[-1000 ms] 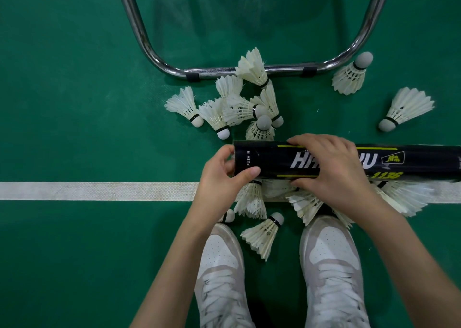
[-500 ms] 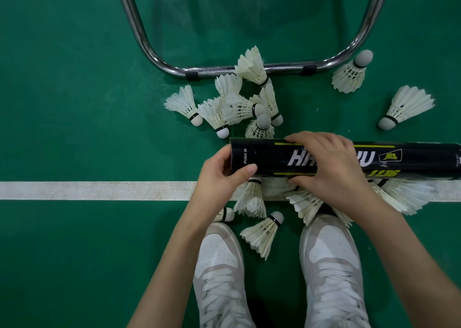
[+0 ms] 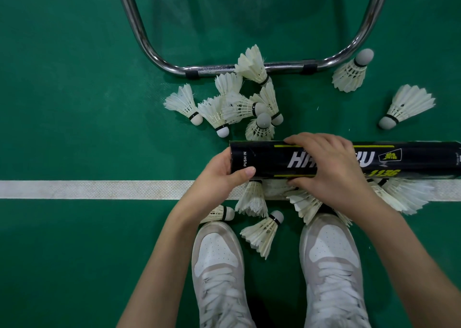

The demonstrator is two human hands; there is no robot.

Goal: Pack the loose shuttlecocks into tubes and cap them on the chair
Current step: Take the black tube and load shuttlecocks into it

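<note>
A long black shuttlecock tube with yellow print lies level across the middle, held above the floor. My right hand grips it around its middle, fingers over the top. My left hand cups the tube's left end, thumb on the side near the words "PUSH IN"; the end itself is hidden by the palm. Several loose white shuttlecocks lie clustered on the green floor beyond the tube. Others lie under the tube and between my shoes. Two more lie at the far right.
The chrome chair leg frame curves along the floor just beyond the shuttlecock pile. A white court line crosses the green floor under my hands. My two white shoes stand at the bottom.
The tube has shifted slightly left and farther from me with both hands on it. The shuttlecocks on the floor have not moved.
</note>
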